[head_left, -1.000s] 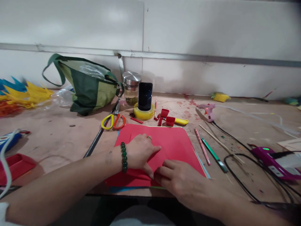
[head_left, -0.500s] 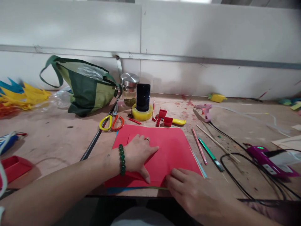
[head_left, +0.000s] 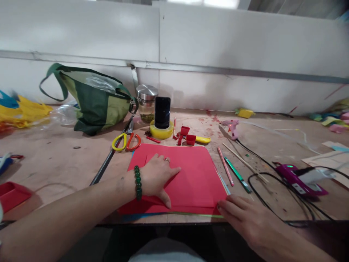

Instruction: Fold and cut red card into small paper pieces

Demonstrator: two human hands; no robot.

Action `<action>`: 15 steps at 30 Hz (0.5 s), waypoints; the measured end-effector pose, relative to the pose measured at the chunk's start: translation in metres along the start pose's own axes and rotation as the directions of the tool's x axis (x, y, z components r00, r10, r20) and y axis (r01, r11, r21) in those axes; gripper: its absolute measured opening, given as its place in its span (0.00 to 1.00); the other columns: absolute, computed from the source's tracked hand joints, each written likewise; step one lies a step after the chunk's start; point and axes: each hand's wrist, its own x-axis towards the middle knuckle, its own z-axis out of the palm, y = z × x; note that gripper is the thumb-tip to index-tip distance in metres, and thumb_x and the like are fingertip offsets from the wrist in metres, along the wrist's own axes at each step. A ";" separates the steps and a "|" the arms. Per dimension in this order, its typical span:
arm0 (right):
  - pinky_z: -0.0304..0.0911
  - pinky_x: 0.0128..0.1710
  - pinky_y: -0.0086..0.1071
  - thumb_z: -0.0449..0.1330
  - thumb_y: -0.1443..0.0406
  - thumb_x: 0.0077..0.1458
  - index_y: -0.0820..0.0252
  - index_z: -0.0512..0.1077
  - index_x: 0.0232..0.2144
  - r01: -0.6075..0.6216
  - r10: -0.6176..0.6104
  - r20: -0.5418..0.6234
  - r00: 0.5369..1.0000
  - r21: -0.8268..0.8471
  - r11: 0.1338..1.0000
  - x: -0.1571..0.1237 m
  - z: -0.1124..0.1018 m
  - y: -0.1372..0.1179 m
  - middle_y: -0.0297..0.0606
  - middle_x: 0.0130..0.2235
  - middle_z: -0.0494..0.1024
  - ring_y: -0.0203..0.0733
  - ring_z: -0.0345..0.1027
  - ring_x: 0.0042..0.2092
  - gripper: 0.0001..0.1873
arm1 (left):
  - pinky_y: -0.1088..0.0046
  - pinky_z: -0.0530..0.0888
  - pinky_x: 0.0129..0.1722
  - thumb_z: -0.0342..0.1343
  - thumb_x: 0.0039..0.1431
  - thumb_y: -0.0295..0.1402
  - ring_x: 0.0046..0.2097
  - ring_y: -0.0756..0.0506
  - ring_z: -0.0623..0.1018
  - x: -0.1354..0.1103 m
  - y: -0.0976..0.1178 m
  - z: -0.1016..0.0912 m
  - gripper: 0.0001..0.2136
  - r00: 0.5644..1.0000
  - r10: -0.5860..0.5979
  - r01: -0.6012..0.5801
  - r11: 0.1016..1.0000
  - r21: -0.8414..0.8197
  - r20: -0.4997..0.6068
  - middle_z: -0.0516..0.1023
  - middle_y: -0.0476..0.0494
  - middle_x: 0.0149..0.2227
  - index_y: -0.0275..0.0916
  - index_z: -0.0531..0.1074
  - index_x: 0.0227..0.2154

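Observation:
A red sheet of paper (head_left: 193, 171) lies on a stack of coloured sheets, whose blue and green edges show beneath it. My left hand (head_left: 156, 178) is spread flat on the left half of the red paper, fingers apart, a green bead bracelet at the wrist. At the near right corner of the paper is my right hand (head_left: 245, 218), its fingers bent and close together on the edge; the thumb is mostly hidden. Along the near edge runs a fold line. Just beyond the stack lie scissors (head_left: 120, 142) with one yellow and one orange handle.
Rightward lie a pink pencil (head_left: 225, 166), a green cutter (head_left: 237, 174), a wooden stick (head_left: 245, 162), a pink glue gun (head_left: 231, 128) and a purple power strip (head_left: 300, 183) with black cable. Behind stand a phone (head_left: 162, 112) on yellow tape (head_left: 162, 131), a jar (head_left: 147, 103) and a green bag (head_left: 95, 105).
My right hand has slid right along the near edge of the red paper, from about its middle to the corner. My left hand stays spread on the paper. The view has shifted slightly.

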 end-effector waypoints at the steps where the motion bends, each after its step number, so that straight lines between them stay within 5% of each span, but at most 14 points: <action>1: 0.61 0.34 0.34 0.42 0.75 0.61 0.60 0.73 0.32 -0.010 0.011 -0.017 1.000 0.020 1.000 0.000 -0.004 0.001 0.40 0.31 0.75 0.40 0.65 0.33 0.20 | 0.59 0.66 0.37 0.54 0.34 0.67 0.37 0.34 0.73 0.000 0.000 0.000 0.47 1.000 -0.001 0.001 1.000 0.002 0.000 0.74 0.30 0.39 0.41 0.64 0.55; 5: 0.62 0.38 0.34 0.44 0.77 0.59 0.61 0.73 0.39 -0.007 0.023 -0.110 0.994 0.144 0.990 0.025 -0.016 -0.004 0.40 0.38 0.77 0.41 0.66 0.39 0.19 | 0.58 0.65 0.39 0.54 0.35 0.66 0.37 0.33 0.74 -0.001 0.001 0.001 0.47 1.000 0.001 -0.001 1.000 0.009 -0.019 0.74 0.30 0.39 0.40 0.63 0.56; 10: 0.62 0.40 0.34 0.51 0.73 0.58 0.60 0.70 0.45 0.096 -0.124 0.126 0.984 0.206 0.974 0.070 0.000 -0.023 0.39 0.43 0.75 0.41 0.66 0.42 0.15 | 0.51 0.62 0.45 0.54 0.38 0.65 0.41 0.31 0.74 -0.003 0.000 0.007 0.50 0.998 0.004 -0.004 1.000 -0.008 -0.068 0.75 0.28 0.41 0.37 0.57 0.60; 15: 0.62 0.36 0.36 0.56 0.69 0.54 0.65 0.69 0.44 0.181 -0.183 0.111 0.977 0.025 0.983 0.067 0.029 -0.031 0.47 0.44 0.73 0.46 0.65 0.43 0.14 | 0.48 0.53 0.56 0.52 0.50 0.58 0.60 0.32 0.62 -0.031 0.021 0.020 0.38 0.963 0.022 -0.019 1.000 0.017 -0.269 0.60 0.30 0.61 0.42 0.56 0.60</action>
